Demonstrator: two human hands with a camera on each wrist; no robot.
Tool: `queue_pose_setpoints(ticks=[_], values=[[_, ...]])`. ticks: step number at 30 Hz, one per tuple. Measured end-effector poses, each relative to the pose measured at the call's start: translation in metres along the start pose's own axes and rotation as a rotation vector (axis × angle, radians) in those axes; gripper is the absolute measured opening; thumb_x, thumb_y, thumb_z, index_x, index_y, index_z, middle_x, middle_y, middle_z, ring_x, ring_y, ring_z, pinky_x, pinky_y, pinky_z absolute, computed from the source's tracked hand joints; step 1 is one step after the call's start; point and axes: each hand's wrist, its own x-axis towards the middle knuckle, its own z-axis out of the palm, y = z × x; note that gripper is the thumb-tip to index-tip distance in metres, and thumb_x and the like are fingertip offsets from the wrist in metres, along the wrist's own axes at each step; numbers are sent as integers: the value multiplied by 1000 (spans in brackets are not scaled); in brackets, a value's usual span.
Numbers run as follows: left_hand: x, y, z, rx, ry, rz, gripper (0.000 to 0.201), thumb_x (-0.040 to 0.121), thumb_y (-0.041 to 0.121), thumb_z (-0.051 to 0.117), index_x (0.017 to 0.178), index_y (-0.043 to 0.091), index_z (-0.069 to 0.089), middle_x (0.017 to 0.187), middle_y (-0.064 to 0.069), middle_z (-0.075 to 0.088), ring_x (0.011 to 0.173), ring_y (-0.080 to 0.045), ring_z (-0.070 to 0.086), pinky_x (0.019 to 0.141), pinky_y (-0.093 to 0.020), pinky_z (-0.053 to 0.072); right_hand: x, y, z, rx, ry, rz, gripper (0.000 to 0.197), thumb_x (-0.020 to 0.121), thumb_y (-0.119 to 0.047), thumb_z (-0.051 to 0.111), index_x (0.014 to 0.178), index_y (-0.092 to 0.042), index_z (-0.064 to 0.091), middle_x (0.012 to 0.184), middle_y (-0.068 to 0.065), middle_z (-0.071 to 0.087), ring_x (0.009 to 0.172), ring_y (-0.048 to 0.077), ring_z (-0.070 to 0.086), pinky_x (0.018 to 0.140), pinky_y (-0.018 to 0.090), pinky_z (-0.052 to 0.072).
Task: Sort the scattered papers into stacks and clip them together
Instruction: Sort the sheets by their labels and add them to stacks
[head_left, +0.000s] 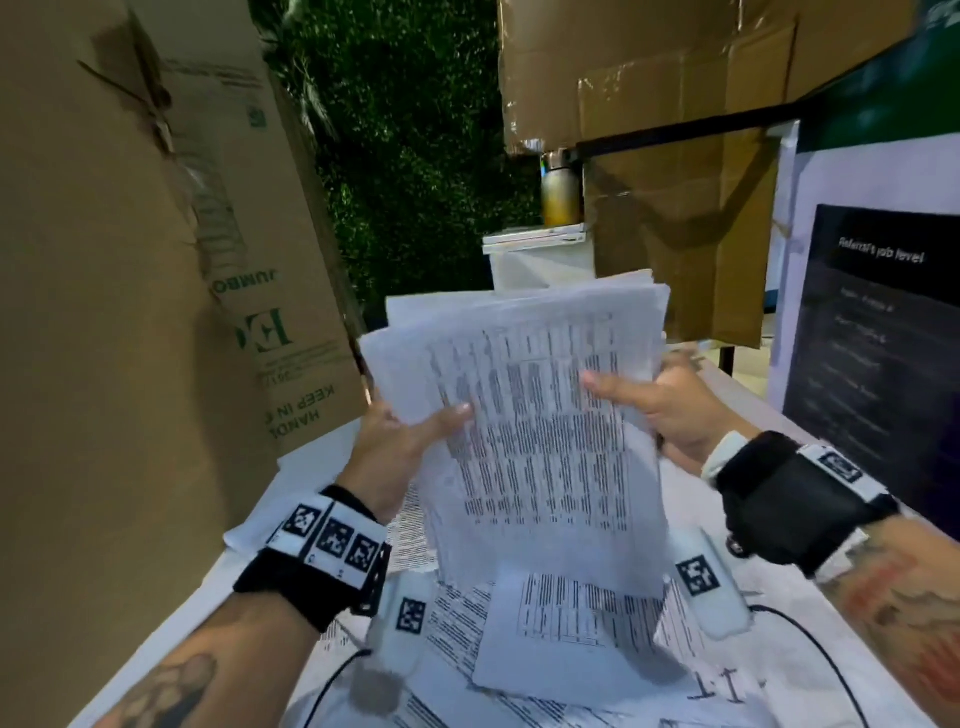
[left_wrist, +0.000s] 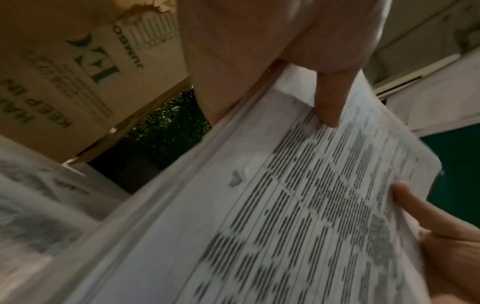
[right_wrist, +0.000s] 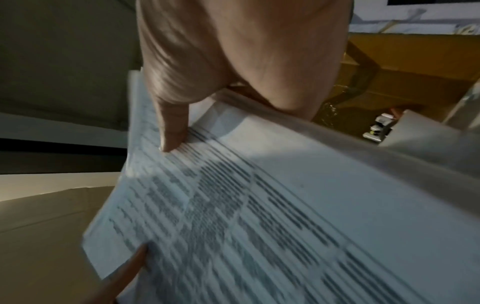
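While printed sheets litter the table (head_left: 810, 525), both hands hold a paper stack (head_left: 540, 415).

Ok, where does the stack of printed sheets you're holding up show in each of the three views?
Head: the paper stack stands upright at centre frame, the left hand and right hand gripping its side edges.
Left wrist: it fills the lower right, with the left thumb on its printed face.
Right wrist: it fills the lower right, with the right thumb on top.
Shared landmark: the dark table rows printed on the top sheet.
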Motion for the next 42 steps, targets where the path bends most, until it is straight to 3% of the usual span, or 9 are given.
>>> queue_pose_setpoints(ticks=[5, 8, 12, 19, 23, 27, 32, 35, 42], values=[[0, -27, 1, 331, -19, 30, 6, 89, 17, 76, 93, 20, 72, 88, 2, 80, 90, -24, 75, 79, -40, 61, -1, 20, 2, -236, 81, 65, 82, 57, -60, 85, 119, -12, 63, 115, 3, 72, 110, 20, 67, 104, 44, 48], [10, -17, 8, 330, 8, 44, 5, 93, 13, 71, 96, 16, 73, 83, 3, 79, 80, -15, 75, 70, -30, 61, 6, 14, -3, -175, 114, 105, 39, 86, -22, 73, 124, -16, 64, 115, -9, 70, 110, 13, 65, 103, 34, 47], [25, -36, 22, 401, -148, -295, 32, 96, 16, 67, 123, -1, 67, 107, -15, 75, 81, -27, 73, 71, -30, 61, 11, 37, -23, -386, 121, 289, 31, 90, -24, 69, 119, -11, 68, 115, 1, 71, 107, 22, 66, 104, 40, 47], [8, -74, 52, 933, -400, -565, 12, 99, 14, 54, 88, 11, 51, 77, -3, 49, 57, -15, 44, 64, -31, 41, -12, 101, -53, -546, 95, 538, 19, 85, -9, 71, 104, -8, 70, 105, 15, 73, 98, 32, 66, 101, 48, 46], [6, -84, 52, 709, -311, -538, 17, 98, 9, 56, 114, 12, 61, 90, -2, 59, 70, -17, 56, 54, -22, 44, -20, 94, -48, -480, 221, 438, 18, 81, 0, 73, 97, -8, 70, 89, 15, 74, 88, 36, 68, 90, 54, 53], [-1, -79, 54, 451, -125, -346, 30, 95, 7, 64, 125, 8, 64, 108, -4, 71, 102, -25, 69, 80, -28, 58, -23, 67, -35, -402, 369, 257, 29, 82, -10, 76, 109, -11, 65, 94, 8, 68, 83, 25, 62, 69, 33, 48], [-7, -33, 50, 151, -32, -2, 35, 97, 4, 63, 123, 26, 57, 110, 4, 69, 91, -3, 72, 67, -17, 59, -13, 35, -31, -172, 412, -66, 56, 75, -10, 80, 115, -43, 58, 112, -2, 72, 110, 26, 66, 94, 57, 51], [-5, -14, 41, 62, 14, 180, 63, 92, -1, 67, 129, 43, 43, 110, 4, 69, 85, 0, 72, 66, -19, 59, -4, 25, -31, 4, 314, -210, 75, 76, 1, 77, 139, -22, 44, 130, 7, 65, 120, 29, 63, 96, 60, 49], [-15, -30, 24, 103, -31, 9, 30, 88, 14, 76, 108, 27, 57, 110, -4, 70, 104, -20, 70, 91, -38, 59, -17, 34, -14, 44, 165, -82, 45, 63, -18, 83, 106, -12, 72, 108, 5, 76, 103, 26, 72, 76, 31, 60]])
